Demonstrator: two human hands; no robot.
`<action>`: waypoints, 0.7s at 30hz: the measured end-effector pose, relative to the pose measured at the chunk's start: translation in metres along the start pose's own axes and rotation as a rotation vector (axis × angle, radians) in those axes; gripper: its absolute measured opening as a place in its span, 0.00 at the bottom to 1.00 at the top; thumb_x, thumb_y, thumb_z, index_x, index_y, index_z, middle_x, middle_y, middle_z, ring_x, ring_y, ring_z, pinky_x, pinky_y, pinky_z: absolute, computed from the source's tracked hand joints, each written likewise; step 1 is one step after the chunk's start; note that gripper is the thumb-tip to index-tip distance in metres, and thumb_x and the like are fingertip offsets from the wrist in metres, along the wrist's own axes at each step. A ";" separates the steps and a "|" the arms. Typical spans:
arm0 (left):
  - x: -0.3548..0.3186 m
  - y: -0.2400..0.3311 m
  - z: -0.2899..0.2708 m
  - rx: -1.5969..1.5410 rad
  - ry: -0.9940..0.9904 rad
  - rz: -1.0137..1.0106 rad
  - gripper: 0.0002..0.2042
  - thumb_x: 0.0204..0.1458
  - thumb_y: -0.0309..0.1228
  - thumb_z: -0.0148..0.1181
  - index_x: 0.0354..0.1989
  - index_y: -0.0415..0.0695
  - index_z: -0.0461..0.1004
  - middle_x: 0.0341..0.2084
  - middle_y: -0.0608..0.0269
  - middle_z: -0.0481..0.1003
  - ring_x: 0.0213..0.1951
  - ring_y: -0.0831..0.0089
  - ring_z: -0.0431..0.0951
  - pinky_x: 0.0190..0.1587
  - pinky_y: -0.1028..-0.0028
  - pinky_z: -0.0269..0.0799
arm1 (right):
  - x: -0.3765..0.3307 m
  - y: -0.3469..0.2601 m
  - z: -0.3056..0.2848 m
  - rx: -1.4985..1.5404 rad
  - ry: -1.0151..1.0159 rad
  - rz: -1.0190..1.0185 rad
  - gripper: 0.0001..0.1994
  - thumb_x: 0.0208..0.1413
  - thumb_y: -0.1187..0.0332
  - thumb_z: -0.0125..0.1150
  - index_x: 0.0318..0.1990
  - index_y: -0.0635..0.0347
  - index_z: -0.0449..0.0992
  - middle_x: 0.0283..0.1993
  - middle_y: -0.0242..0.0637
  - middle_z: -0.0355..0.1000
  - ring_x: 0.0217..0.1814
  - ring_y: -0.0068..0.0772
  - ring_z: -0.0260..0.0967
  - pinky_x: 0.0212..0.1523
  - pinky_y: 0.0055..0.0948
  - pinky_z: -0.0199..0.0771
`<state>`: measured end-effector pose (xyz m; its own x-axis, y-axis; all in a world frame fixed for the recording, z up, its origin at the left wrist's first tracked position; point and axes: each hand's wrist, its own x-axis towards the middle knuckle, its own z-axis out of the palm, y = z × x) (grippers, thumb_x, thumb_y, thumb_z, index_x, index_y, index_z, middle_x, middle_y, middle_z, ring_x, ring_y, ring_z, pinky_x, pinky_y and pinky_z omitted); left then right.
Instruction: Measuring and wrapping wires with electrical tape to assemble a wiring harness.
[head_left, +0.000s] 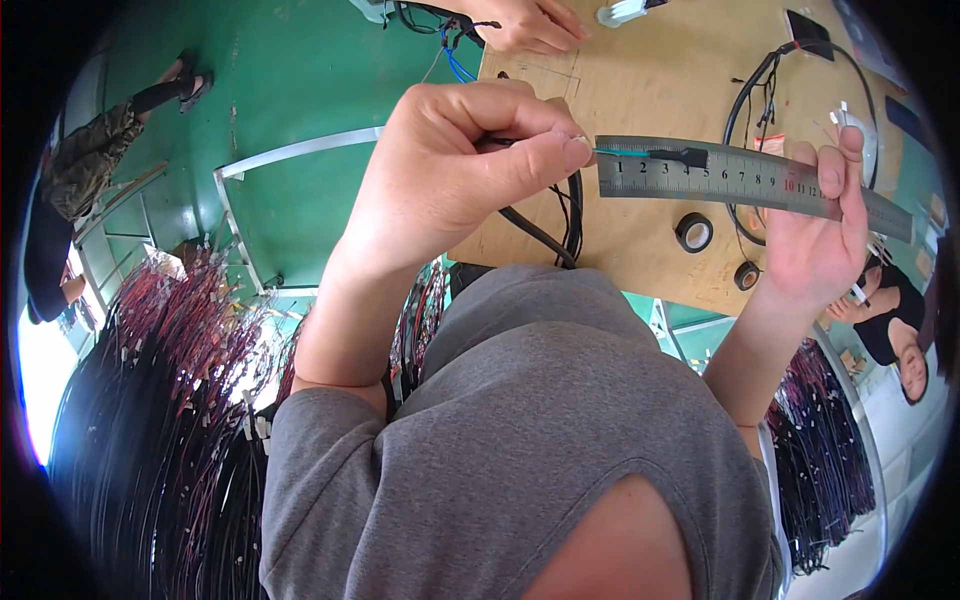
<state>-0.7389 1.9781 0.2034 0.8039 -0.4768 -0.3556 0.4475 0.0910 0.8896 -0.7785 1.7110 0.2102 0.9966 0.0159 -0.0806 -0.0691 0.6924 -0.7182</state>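
Observation:
My left hand [480, 150] is closed in a pinch on a thin green wire [626, 153], left of the ruler's start. A black sleeve [680, 157] covers the wire's far end, which lies along the upper part of a steel ruler [740, 185]. My right hand [820, 225] grips that ruler toward its right end, fingers over its face and palm beneath. The ruler is held above the table, its scale facing me. Behind my left hand hangs a thick black cable [575, 215]; whether it joins the green wire is hidden.
On the wooden table [640, 100] lie a black tape roll [693, 232], a smaller roll [747, 276] and a looped black cable [740, 105]. Another person's hand [525, 25] rests at the far edge. Bundled cables [140, 440] hang at left, more cables [820, 450] at right.

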 end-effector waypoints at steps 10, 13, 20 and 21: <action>-0.001 0.005 0.001 0.000 0.010 -0.040 0.05 0.41 0.24 0.55 0.23 0.34 0.73 0.18 0.65 0.70 0.24 0.82 0.65 0.27 0.83 0.58 | 0.003 0.000 0.004 0.000 -0.125 -0.013 0.16 0.55 0.71 0.35 0.50 0.65 0.54 0.31 0.38 0.59 0.36 0.31 0.52 0.40 0.33 0.57; -0.001 0.003 0.001 0.014 0.027 -0.038 0.05 0.41 0.24 0.55 0.24 0.34 0.73 0.21 0.63 0.72 0.26 0.81 0.68 0.29 0.83 0.61 | 0.004 0.000 0.002 0.015 -0.156 -0.002 0.16 0.55 0.71 0.35 0.50 0.65 0.54 0.31 0.38 0.59 0.36 0.31 0.52 0.41 0.33 0.57; -0.002 0.006 0.001 0.048 0.040 -0.063 0.05 0.40 0.24 0.56 0.25 0.35 0.73 0.21 0.62 0.73 0.26 0.82 0.68 0.30 0.83 0.62 | 0.003 0.000 0.005 -0.017 -0.126 -0.019 0.16 0.55 0.71 0.35 0.51 0.65 0.54 0.32 0.37 0.59 0.36 0.31 0.52 0.41 0.33 0.57; -0.003 0.006 0.001 0.045 0.044 -0.066 0.05 0.40 0.24 0.56 0.25 0.35 0.73 0.21 0.62 0.73 0.25 0.82 0.68 0.29 0.83 0.62 | 0.003 0.000 0.004 -0.012 -0.136 -0.017 0.16 0.55 0.71 0.35 0.51 0.64 0.54 0.32 0.37 0.59 0.36 0.31 0.52 0.41 0.32 0.57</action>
<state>-0.7390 1.9785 0.2097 0.7902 -0.4416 -0.4250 0.4826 0.0209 0.8756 -0.7757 1.7139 0.2131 0.9944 0.1022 0.0257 -0.0515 0.6846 -0.7271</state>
